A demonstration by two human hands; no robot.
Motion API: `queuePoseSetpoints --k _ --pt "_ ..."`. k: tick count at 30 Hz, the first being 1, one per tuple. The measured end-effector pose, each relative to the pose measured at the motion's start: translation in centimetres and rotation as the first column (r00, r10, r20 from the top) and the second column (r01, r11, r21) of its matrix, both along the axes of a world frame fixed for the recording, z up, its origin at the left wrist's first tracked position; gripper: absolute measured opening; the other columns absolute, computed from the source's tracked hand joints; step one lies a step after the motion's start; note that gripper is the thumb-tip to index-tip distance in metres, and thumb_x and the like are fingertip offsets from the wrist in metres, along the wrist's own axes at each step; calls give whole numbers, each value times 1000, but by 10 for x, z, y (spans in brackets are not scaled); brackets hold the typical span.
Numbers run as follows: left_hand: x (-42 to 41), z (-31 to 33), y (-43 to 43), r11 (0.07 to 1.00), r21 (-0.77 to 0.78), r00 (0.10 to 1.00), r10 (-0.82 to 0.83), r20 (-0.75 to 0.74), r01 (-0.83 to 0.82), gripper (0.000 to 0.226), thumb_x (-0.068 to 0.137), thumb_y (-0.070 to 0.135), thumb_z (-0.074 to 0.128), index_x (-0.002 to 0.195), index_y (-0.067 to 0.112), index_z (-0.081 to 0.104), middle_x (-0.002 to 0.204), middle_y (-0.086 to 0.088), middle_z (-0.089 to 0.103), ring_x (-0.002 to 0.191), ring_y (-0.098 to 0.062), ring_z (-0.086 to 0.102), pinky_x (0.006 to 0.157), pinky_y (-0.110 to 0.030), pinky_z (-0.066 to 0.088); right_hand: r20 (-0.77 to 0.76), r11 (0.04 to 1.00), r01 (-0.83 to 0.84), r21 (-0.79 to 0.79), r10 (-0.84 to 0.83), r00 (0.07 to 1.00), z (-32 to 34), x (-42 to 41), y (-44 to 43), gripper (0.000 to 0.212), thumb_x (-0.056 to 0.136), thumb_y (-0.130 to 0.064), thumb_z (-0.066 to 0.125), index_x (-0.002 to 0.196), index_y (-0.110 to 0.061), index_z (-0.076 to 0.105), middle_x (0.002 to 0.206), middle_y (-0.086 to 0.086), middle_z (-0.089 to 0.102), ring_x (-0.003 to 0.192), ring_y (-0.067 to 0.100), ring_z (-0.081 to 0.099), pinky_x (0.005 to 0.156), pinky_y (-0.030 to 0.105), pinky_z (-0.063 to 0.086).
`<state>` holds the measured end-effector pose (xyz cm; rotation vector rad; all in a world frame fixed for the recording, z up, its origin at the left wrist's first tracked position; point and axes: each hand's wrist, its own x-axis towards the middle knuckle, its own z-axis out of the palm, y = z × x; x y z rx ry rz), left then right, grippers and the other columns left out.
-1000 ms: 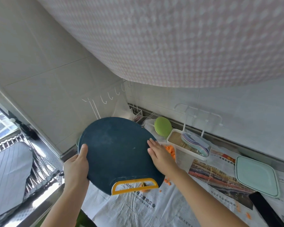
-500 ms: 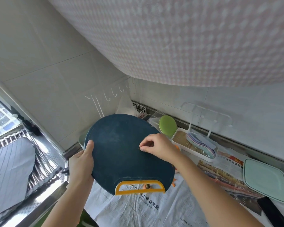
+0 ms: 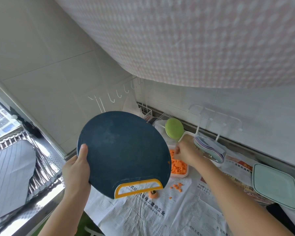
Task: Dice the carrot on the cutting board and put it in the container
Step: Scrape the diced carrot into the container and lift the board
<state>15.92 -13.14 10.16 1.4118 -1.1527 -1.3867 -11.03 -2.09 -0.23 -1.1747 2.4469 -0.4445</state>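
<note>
Dark blue cutting board [image 3: 123, 150] with yellow handle [image 3: 138, 186], orange diced carrot [image 3: 178, 166], mint-green lid [image 3: 276, 184]

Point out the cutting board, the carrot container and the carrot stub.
cutting board [image 3: 124, 147], head view, middle of its blue face.
carrot container [image 3: 179, 175], head view, its near clear wall.
carrot stub [image 3: 153, 194], head view, its orange top.

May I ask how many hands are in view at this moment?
2. The left hand grips the left edge of the cutting board; the right hand is at the container of diced carrot.
</note>
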Motion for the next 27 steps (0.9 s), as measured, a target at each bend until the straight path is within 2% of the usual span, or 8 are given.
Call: queuePoseSetpoints --k 4,6,10,14,18,21,23,27 --pt "0 -1 2 1000 -17 1000 -9 1 9 32 95 41 50 77 17 61 83 0 65 76 -22 62 61 -32 49 64 989 133 -62 -129 990 -20 -9 14 13 92 -5 59 87 -15 65 94 0 65 93 16 64 73 22 42" --pt "-2 -2 3 1000 -10 1000 -8 -2 8 32 95 41 50 76 18 61 83 0 65 79 -23 62 68 -36 51 140 971 177 -158 -156 978 -19 -9 14 8 94 -16 61 93 -14 69 92 1 69 83 12 65 73 24 49" --pt "-6 -5 4 1000 16 1000 -1 -12 1 31 95 41 50 76 19 60 89 0 65 88 -27 61 82 -45 51 545 946 263 -188 -122 830 -18 3 14 30 83 -31 77 105 -16 65 94 2 71 75 9 67 63 19 52" --pt "-5 -7 4 1000 16 1000 5 -24 -4 31 95 42 51 76 19 60 92 -1 65 87 -26 61 82 -45 51 678 914 357 -190 -141 721 -29 6 20 40 77 -15 83 113 -11 66 96 8 72 88 23 73 82 39 60" --pt "-3 -9 4 1000 29 1000 3 -3 -3 30 95 43 50 77 21 60 90 1 64 92 -28 60 86 -48 51 476 917 333 -220 -197 857 -35 6 19 14 86 -5 71 96 -14 72 89 5 73 79 17 71 81 37 60" --pt "0 -8 3 999 53 1000 -5 4 5 29 95 42 51 77 21 60 91 -1 65 87 -26 61 81 -45 51 186 938 235 -254 -190 964 -42 8 16 22 94 -10 61 111 -13 74 110 3 73 97 15 68 86 29 55" --pt "2 -7 1 998 59 1000 -24 19 23 30 94 41 52 76 20 60 88 -1 65 82 -25 61 78 -42 51 43 955 205 -215 -201 979 -43 10 14 23 95 -14 60 114 -16 73 113 0 72 102 16 67 84 29 55" --pt "9 -4 -6 994 94 996 -63 62 57 31 92 42 55 92 13 66 92 -5 67 84 -28 63 75 -41 51 -92 932 234 -275 -268 959 -35 12 7 12 93 -20 64 90 -13 72 87 0 71 80 18 65 68 34 53"
